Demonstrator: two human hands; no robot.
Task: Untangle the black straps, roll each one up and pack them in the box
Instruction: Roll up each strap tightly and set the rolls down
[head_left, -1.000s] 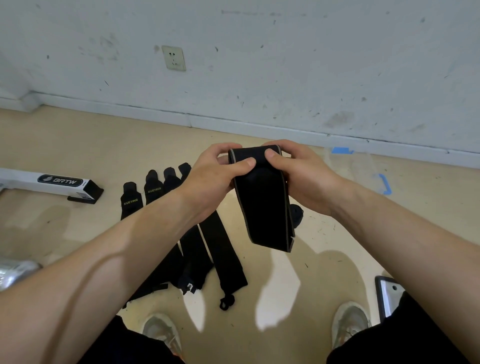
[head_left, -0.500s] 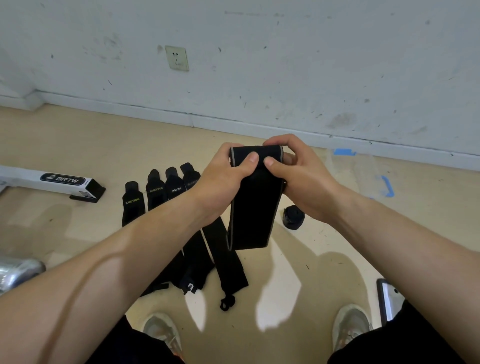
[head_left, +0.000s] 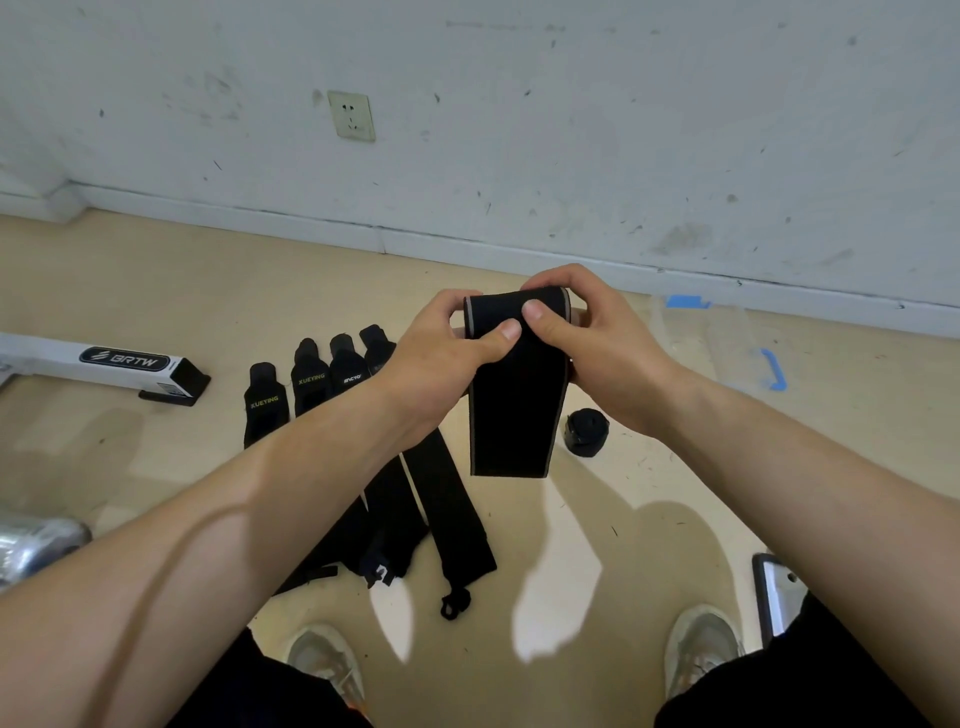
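Straps (head_left: 447, 509) left (flat); roll (head_left: 587, 431) right; floor (head_left: 530, 512) between

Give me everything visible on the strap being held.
The strap is a wide black band, fabric-like, with pale grey edging along both long sides. Its top end curls over, pinched between left hand and right hand, thumbs on its front. The rest hangs freely, straight down, bottom edge square.

So the strap (head_left: 514, 415) hangs between the left hand (head_left: 441, 364) and right hand (head_left: 597, 353), four more straps (head_left: 447, 499) lie side by side on the floor (head_left: 156, 270) left of it, a rolled strap (head_left: 587, 431) sits just right, and the BRTW-labelled beam (head_left: 104, 364) is far left.
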